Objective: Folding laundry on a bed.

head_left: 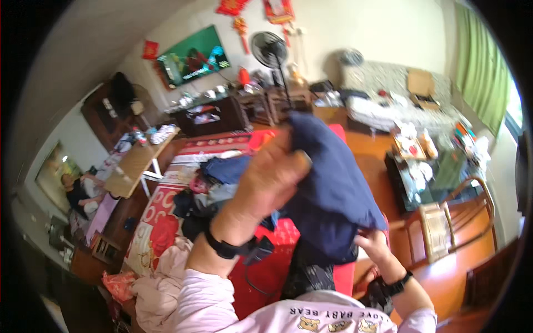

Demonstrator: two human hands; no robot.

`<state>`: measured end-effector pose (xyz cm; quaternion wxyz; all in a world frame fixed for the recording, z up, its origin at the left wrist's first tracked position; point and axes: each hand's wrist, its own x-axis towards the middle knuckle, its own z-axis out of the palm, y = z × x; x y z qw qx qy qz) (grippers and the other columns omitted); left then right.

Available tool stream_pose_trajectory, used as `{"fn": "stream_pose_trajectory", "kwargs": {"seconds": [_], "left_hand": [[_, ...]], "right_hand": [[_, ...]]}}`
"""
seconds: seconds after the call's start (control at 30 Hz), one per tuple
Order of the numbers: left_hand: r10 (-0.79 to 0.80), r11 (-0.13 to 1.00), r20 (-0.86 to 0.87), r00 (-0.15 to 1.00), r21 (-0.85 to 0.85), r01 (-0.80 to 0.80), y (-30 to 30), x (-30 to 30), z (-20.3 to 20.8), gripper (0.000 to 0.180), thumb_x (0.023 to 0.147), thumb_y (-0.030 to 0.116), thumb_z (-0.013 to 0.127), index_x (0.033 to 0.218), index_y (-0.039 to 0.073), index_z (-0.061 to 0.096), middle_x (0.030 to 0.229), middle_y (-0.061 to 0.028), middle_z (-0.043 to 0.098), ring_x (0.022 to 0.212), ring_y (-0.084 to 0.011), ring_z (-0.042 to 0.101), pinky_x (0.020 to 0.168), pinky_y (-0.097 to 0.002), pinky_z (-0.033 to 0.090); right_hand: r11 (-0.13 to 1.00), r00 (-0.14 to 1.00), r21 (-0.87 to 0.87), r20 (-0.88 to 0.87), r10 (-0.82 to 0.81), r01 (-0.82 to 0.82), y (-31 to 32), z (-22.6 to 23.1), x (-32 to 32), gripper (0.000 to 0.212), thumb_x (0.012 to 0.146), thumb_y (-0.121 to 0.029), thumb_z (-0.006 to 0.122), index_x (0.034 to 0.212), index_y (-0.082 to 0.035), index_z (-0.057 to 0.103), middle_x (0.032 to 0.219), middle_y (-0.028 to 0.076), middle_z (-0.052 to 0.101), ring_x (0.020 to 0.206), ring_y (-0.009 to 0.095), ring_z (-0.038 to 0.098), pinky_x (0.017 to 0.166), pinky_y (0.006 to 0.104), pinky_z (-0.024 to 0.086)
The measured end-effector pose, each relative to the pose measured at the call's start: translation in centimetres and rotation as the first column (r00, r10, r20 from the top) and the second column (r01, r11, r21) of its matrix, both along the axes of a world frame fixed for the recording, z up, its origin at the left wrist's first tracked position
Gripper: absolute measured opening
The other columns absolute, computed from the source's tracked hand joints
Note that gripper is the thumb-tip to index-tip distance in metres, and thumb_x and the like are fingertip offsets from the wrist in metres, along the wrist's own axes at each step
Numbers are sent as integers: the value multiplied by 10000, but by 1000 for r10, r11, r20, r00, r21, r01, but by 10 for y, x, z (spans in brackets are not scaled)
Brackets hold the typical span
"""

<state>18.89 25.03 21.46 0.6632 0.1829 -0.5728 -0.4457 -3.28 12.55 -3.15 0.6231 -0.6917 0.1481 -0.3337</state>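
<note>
A dark navy garment hangs stretched between my two hands in front of me; its exact kind cannot be made out. My left hand, raised and somewhat blurred, closes on its upper left part. At the lower right corner, my right hand pinches the edge of the cloth between thumb and fingers. Beyond my left forearm, a heap of clothes in dark blue, grey and black lies on a bed with a red patterned cover. Below the navy garment shows black patterned cloth.
Pale pink bedding is bunched at the near left. A wooden table stands left, with a person beyond it. To the right are a wooden chair and a cluttered dark table. A standing fan is at the back.
</note>
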Motion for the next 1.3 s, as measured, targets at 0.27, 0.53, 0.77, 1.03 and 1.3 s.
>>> {"fn": "stream_pose_trajectory", "kwargs": {"seconds": [0.27, 0.53, 0.77, 1.03, 1.3], "left_hand": [[-106, 988, 165, 981, 125, 86, 47, -22, -2, 604, 875, 229, 666, 1337, -20, 369, 1234, -70, 535, 1162, -144, 492, 1001, -300, 370], [87, 988, 74, 994, 124, -95, 76, 16, -16, 682, 841, 289, 699, 1340, -33, 365, 1250, -87, 529, 1161, -164, 502, 998, -303, 375], [325, 931, 53, 944, 155, -329, 103, 48, -27, 501, 863, 254, 666, 1243, -26, 499, 1132, -72, 612, 1044, -143, 575, 932, -283, 423], [676, 692, 125, 726, 231, -684, 93, 87, -104, 302, 886, 179, 638, 1142, 20, 607, 1128, -28, 626, 1021, -131, 583, 932, -280, 418], [368, 894, 24, 929, 267, -361, 81, 87, -124, 511, 847, 304, 690, 1217, -20, 552, 1139, -61, 624, 1045, -161, 577, 940, -300, 419]], "right_hand": [[871, 881, 338, 188, -434, 357, -4, 23, -46, 658, 803, -152, 680, 1370, -122, 346, 1404, 144, 357, 1170, 233, 461, 961, 341, 409], [936, 964, 352, 247, -95, 2, -4, 45, -57, 146, 834, -62, 660, 791, -55, 520, 938, 119, 657, 849, 171, 634, 771, 281, 505], [931, 967, 366, 237, -92, -1, 14, 82, -49, 176, 772, -74, 723, 845, -43, 565, 839, 26, 564, 757, 98, 551, 663, 216, 455], [922, 965, 366, 260, 24, -122, 4, 59, -42, 201, 791, -144, 742, 890, -43, 599, 952, 75, 657, 887, 136, 625, 801, 255, 502], [861, 979, 508, 179, -93, -11, -1, 47, -45, 137, 816, -132, 712, 813, -58, 597, 852, 67, 662, 804, 140, 632, 755, 259, 513]]}}
